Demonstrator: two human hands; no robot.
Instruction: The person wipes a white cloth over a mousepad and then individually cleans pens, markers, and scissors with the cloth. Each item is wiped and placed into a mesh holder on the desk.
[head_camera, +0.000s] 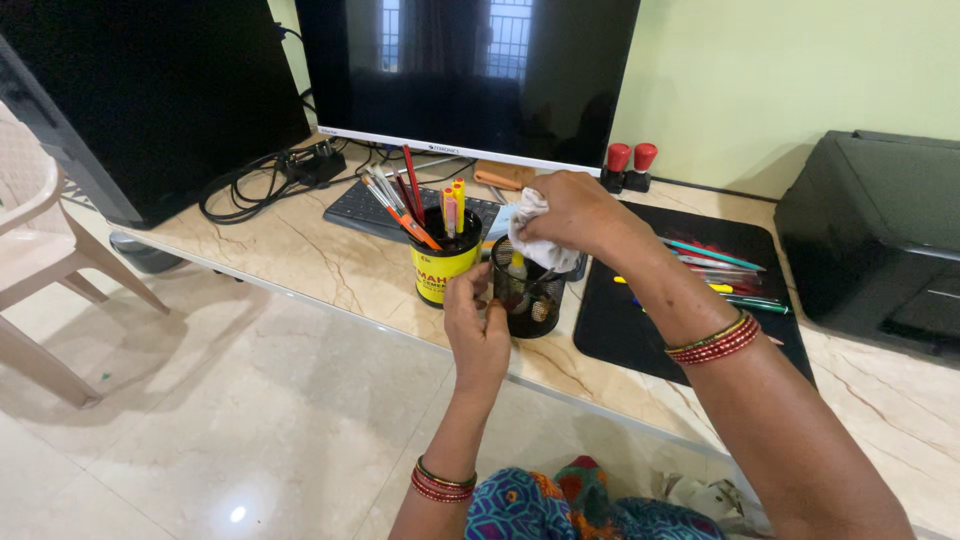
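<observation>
At the marble bench (300, 250), a person's left hand (478, 325) pinched the rim of a black mesh pen holder (530, 300) while the right hand (575, 215), clenched on a white cloth (535, 245), wiped its top, contents remaining inside.

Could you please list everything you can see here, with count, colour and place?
monitor: one, black screen, back of the desk
keyboard: one, dark, under the monitor
cables: a bundle, black, left of the keyboard
yellow cup: one, holds pens and pencils, desk front
mesh holder: one, black, right of the yellow cup
mat: one, black, with loose pens on it
stamps: two, red tops, behind the mat
printer: one, black, far right
chair: one, pale plastic, left on the floor
cloth: one, white, in the right hand
left hand: on the mesh holder's rim
right hand: above the mesh holder, gripping the cloth
</observation>
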